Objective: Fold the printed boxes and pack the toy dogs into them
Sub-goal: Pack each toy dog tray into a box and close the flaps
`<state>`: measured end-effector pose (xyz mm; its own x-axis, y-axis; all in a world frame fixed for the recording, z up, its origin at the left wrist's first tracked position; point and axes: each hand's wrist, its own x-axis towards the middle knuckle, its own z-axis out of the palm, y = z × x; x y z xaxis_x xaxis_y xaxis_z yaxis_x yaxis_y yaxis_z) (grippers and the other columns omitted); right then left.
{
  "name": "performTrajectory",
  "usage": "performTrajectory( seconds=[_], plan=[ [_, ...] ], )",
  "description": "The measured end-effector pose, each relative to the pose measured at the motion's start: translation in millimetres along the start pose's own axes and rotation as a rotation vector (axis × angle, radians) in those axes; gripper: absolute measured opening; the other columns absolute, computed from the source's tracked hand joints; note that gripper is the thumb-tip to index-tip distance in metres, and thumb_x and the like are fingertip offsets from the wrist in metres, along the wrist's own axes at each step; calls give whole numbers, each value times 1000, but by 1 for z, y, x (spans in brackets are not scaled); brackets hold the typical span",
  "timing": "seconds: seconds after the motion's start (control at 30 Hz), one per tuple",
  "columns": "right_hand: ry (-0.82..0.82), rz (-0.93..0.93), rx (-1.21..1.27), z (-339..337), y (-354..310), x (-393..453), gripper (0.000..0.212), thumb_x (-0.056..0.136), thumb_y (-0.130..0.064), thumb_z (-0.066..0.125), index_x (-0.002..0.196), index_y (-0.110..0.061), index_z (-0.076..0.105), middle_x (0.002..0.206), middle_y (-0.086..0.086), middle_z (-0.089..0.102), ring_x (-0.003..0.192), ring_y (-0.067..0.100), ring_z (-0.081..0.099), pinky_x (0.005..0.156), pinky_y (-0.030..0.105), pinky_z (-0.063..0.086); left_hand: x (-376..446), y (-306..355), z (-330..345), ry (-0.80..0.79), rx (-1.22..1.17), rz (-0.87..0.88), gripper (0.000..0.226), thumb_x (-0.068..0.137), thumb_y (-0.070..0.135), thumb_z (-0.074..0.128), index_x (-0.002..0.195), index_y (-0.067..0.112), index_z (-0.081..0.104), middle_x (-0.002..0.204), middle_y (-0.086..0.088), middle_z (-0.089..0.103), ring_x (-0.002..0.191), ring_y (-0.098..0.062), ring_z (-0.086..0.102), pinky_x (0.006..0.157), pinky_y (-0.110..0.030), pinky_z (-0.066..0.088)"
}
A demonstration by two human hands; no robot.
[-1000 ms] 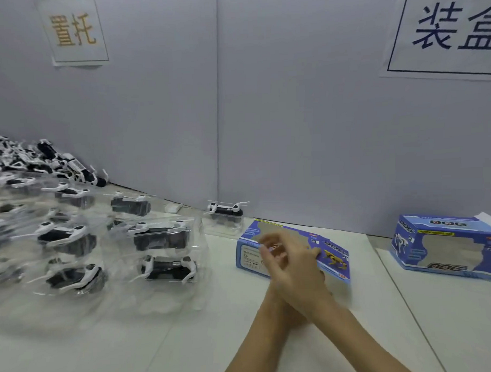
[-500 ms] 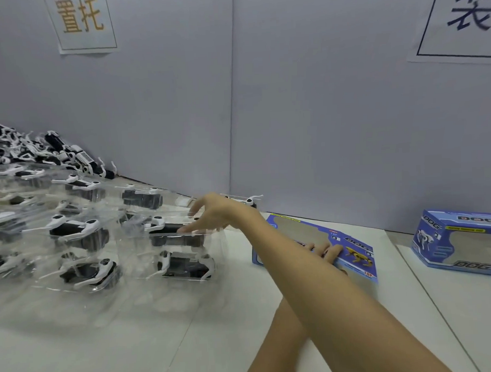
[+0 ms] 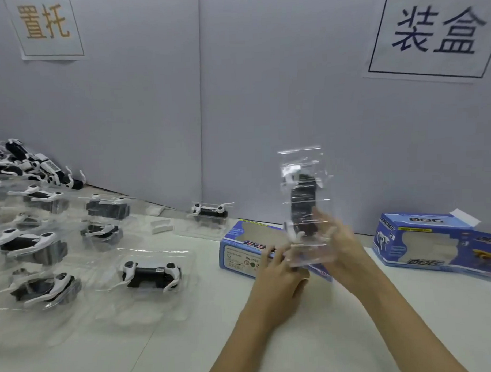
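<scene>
Left arm: bare forearm rises from the bottom edge, angled up and to the right.
Left hand: back toward the camera, fingers reaching forward and curled in a grip at the lower left edge of the clear tray.
Right arm: bare forearm enters from the lower right, angled up and left.
Right hand: motion-blurred, fingers spread against the tray's right side, holding it upright.
</scene>
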<state>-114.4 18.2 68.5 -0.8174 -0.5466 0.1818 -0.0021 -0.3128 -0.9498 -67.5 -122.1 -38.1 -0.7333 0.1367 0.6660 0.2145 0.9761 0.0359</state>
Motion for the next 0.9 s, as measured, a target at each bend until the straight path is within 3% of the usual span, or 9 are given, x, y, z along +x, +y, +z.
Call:
performTrajectory(
  seconds=[0.13, 0.23, 0.33, 0.43, 0.53, 0.6, 0.73, 0.8, 0.9],
  plan=[
    [104, 80, 417, -48, 6, -31, 32, 101, -20, 56, 128, -6, 67, 113, 17, 74, 92, 30, 75, 82, 39, 62, 6, -3, -1, 77, -21, -123, 17, 76, 20, 87, 80, 27, 73, 128, 1, 68, 116, -27, 65, 102, -62, 45],
    [62, 227, 528, -41, 1, -27, 23, 83, -31, 60, 87, -11, 70, 78, 8, 72, 64, 21, 73, 57, 27, 59, 8, -7, 0, 154, -57, -178, 25, 64, 11, 89, 77, 26, 73, 124, 4, 70, 112, -24, 66, 106, -62, 38],
    [108, 296, 516, -52, 6, -27, 16, 97, -30, 45, 91, -18, 55, 86, 0, 58, 77, 14, 56, 74, 25, 43, 9, -9, -4, 212, -122, -220, 51, 69, 19, 80, 120, 27, 75, 130, 9, 63, 121, -16, 59, 117, -55, 26],
    [184, 196, 349, -78, 21, -40, 21, 108, -11, 42, 102, -15, 61, 88, 3, 75, 78, 16, 72, 77, 34, 55, 13, -11, -20, 231, -292, -314, 83, 76, 31, 67, 156, 27, 45, 114, 16, 50, 118, -7, 48, 121, -42, 15],
    [16, 142, 234, -79, 19, -47, 17, 89, -11, 73, 105, -9, 72, 100, 14, 71, 74, 23, 74, 64, 30, 62, 16, -11, -41, 213, -480, -412, 83, 76, 33, 52, 158, 29, 40, 94, 10, 42, 100, 2, 45, 122, -40, 14],
    [-121, 155, 95, -80, 15, -46, 52, 74, -34, 89, 120, -14, 74, 111, 12, 74, 82, 29, 75, 64, 31, 61, 16, -10, -52, 207, -582, -433, 83, 74, 20, 48, 157, 30, 41, 87, 3, 39, 89, 1, 45, 119, -43, 17],
    [-114, 206, -239, -80, 21, -45, 58, 69, -46, 86, 121, -61, 67, 126, -12, 73, 121, 19, 68, 97, 38, 55, 16, -4, -67, 139, -711, -441, 86, 73, 12, 41, 154, 40, 40, 88, 1, 35, 89, -3, 43, 114, -37, 20],
    [-137, 193, -321, -77, 23, -42, 67, 70, -50, 85, 130, -65, 59, 126, -16, 73, 123, 10, 66, 105, 37, 49, 15, 1, -68, 98, -755, -425, 86, 74, 13, 40, 152, 49, 38, 94, -1, 40, 95, 3, 42, 112, -29, 22],
    [-117, 144, -331, -75, 22, -41, 67, 75, -49, 84, 135, -61, 57, 121, -5, 76, 116, 13, 70, 94, 26, 54, 15, 5, -67, 70, -807, -428, 87, 75, 15, 38, 150, 58, 37, 100, 6, 42, 104, 12, 39, 109, -22, 18]
  ],
)
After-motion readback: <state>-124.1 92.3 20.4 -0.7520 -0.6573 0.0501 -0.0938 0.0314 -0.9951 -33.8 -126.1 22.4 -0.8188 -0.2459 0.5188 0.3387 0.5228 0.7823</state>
